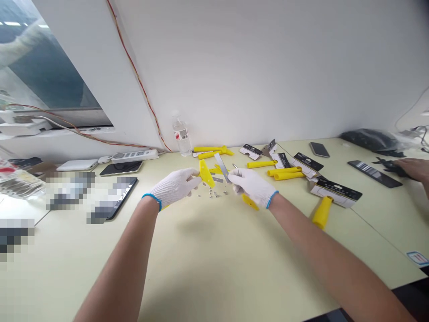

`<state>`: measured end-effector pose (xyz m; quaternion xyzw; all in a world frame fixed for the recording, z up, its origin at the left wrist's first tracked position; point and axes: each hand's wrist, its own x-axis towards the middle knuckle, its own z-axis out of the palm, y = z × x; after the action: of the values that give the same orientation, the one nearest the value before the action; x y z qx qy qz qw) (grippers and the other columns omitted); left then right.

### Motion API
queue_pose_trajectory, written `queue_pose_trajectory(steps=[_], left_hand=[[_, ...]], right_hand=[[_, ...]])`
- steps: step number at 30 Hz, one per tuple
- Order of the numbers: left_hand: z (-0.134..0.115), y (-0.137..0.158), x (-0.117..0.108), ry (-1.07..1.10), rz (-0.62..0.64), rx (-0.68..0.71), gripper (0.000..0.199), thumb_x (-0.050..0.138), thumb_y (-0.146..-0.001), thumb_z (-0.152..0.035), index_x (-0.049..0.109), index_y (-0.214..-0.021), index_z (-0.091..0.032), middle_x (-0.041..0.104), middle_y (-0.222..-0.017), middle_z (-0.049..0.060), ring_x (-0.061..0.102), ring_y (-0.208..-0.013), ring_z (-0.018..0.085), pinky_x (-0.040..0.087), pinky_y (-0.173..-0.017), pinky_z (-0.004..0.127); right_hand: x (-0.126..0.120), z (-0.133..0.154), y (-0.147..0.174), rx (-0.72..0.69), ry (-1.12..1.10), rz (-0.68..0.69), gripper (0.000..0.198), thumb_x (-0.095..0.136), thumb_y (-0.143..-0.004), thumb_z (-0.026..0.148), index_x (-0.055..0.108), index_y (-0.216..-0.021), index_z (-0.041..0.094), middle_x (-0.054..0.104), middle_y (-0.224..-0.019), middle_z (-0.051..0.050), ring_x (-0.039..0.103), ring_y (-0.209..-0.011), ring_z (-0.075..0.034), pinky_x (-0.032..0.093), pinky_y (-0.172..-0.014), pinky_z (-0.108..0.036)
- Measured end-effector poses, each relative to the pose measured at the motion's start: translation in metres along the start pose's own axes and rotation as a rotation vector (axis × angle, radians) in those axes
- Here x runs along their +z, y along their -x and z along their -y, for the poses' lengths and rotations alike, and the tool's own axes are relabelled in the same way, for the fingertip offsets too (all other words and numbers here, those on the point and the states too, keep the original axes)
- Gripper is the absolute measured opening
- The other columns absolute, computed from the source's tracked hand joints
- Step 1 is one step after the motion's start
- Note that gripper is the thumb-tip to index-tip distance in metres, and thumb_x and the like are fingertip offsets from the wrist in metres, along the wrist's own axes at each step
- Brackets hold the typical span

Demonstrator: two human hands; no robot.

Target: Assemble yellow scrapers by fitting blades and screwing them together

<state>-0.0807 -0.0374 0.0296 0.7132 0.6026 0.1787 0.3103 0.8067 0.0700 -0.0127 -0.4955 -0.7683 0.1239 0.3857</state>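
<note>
Head view: left hand (176, 185) pinches a yellow plastic piece (207, 173), right hand (255, 185) grips a metal blade (221, 167), both above the counter (208, 268) near loose screws (216, 195). Pairing the parts seems in hand; the next move likely calls for aligning them.

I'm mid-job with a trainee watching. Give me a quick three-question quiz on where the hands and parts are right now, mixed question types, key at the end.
1. What does the left hand hold?
A) a phone
B) a yellow plastic piece
C) a drinking glass

2. True or false: the right hand holds a flat metal strip.

3. Fill the gap: the small metal parts lie on the table, ____ the two hands.

Key: 1. B. 2. True. 3. between.
</note>
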Motion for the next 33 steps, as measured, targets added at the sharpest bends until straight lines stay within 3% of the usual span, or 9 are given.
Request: queue_pose_trajectory(steps=[5, 10, 14, 17, 19, 23, 28, 31, 33], left_hand=[[-0.021, -0.007, 0.034, 0.062, 0.120, 0.110, 0.039, 0.048, -0.093, -0.052, 0.066, -0.118, -0.028, 0.072, -0.103, 0.003, 0.068, -0.076, 0.019, 0.050, -0.070, 0.030], [-0.033, -0.006, 0.051, 0.008, 0.124, 0.170, 0.029, 0.047, -0.095, -0.048, 0.062, -0.098, -0.024, 0.066, -0.086, 0.003, 0.063, -0.073, 0.019, 0.045, -0.066, 0.030], [-0.031, -0.009, 0.053, 0.030, 0.124, 0.169, 0.029, 0.045, -0.096, -0.048, 0.061, -0.100, -0.024, 0.066, -0.084, 0.002, 0.062, -0.072, 0.019, 0.045, -0.065, 0.030], [-0.030, -0.011, 0.054, 0.033, 0.081, 0.166, 0.029, 0.045, -0.097, -0.049, 0.060, -0.098, -0.024, 0.066, -0.085, 0.002, 0.063, -0.073, 0.019, 0.046, -0.067, 0.030], [-0.030, -0.011, 0.054, 0.021, 0.058, 0.169, 0.028, 0.045, -0.097, -0.049, 0.058, -0.096, -0.024, 0.066, -0.085, 0.002, 0.062, -0.074, 0.019, 0.046, -0.068, 0.030], [-0.032, -0.010, 0.054, 0.023, 0.081, 0.186, 0.027, 0.045, -0.098, -0.048, 0.056, -0.094, -0.024, 0.066, -0.084, 0.000, 0.062, -0.074, 0.018, 0.046, -0.069, 0.030], [-0.034, -0.009, 0.054, 0.025, 0.078, 0.177, 0.027, 0.046, -0.099, -0.048, 0.057, -0.097, -0.023, 0.064, -0.082, 0.000, 0.063, -0.076, 0.018, 0.046, -0.070, 0.030], [-0.035, -0.009, 0.054, 0.036, 0.078, 0.187, 0.027, 0.047, -0.099, -0.049, 0.055, -0.094, -0.023, 0.064, -0.083, 0.000, 0.064, -0.075, 0.017, 0.046, -0.069, 0.030], [-0.035, -0.009, 0.053, 0.039, 0.081, 0.187, 0.027, 0.047, -0.099, -0.048, 0.053, -0.091, -0.023, 0.064, -0.081, 0.000, 0.063, -0.073, 0.017, 0.045, -0.068, 0.029]], right_hand=[[0.002, 0.022, -0.006, -0.269, 0.296, -0.185, 0.043, 0.075, -0.081, 0.055, 0.057, -0.055, 0.026, 0.043, -0.044, -0.007, 0.064, -0.122, -0.017, 0.052, -0.071, -0.007], [0.013, 0.067, -0.009, -0.274, 0.416, -0.218, 0.060, 0.068, -0.086, 0.061, 0.052, -0.051, 0.016, 0.043, -0.044, -0.011, 0.067, -0.112, -0.013, 0.036, -0.060, 0.000], [0.010, 0.066, -0.010, -0.247, 0.424, -0.240, 0.057, 0.069, -0.087, 0.062, 0.054, -0.050, 0.021, 0.041, -0.043, -0.007, 0.070, -0.079, -0.006, 0.024, -0.046, 0.004], [0.005, 0.051, -0.010, -0.188, 0.452, -0.203, 0.072, 0.064, -0.086, 0.073, 0.050, -0.044, 0.016, 0.041, -0.041, -0.006, 0.044, -0.037, 0.001, 0.013, -0.041, 0.000], [0.004, 0.045, -0.011, -0.102, 0.455, -0.213, 0.078, 0.062, -0.088, 0.073, 0.047, -0.042, 0.011, 0.039, -0.039, -0.009, 0.038, -0.034, 0.003, 0.010, -0.043, -0.001], [0.007, 0.056, -0.013, 0.047, 0.351, -0.265, 0.067, 0.069, -0.092, 0.047, 0.047, -0.042, 0.008, 0.032, -0.036, -0.012, 0.061, -0.057, -0.002, 0.008, -0.045, -0.004], [0.019, 0.079, -0.011, 0.143, -0.019, -0.398, 0.047, 0.052, -0.090, 0.002, 0.050, -0.044, 0.007, 0.033, -0.036, -0.008, 0.056, -0.058, 0.007, 0.007, -0.049, -0.005], [0.017, 0.069, -0.002, 0.144, -0.123, -0.425, 0.048, 0.039, -0.088, -0.008, 0.056, -0.048, 0.012, 0.044, -0.043, -0.003, 0.059, -0.069, 0.006, 0.018, -0.051, -0.004], [0.009, 0.054, 0.006, 0.136, -0.137, -0.427, 0.052, 0.033, -0.087, -0.010, 0.060, -0.050, 0.015, 0.046, -0.046, 0.000, 0.053, -0.062, 0.006, 0.020, -0.049, -0.005]])
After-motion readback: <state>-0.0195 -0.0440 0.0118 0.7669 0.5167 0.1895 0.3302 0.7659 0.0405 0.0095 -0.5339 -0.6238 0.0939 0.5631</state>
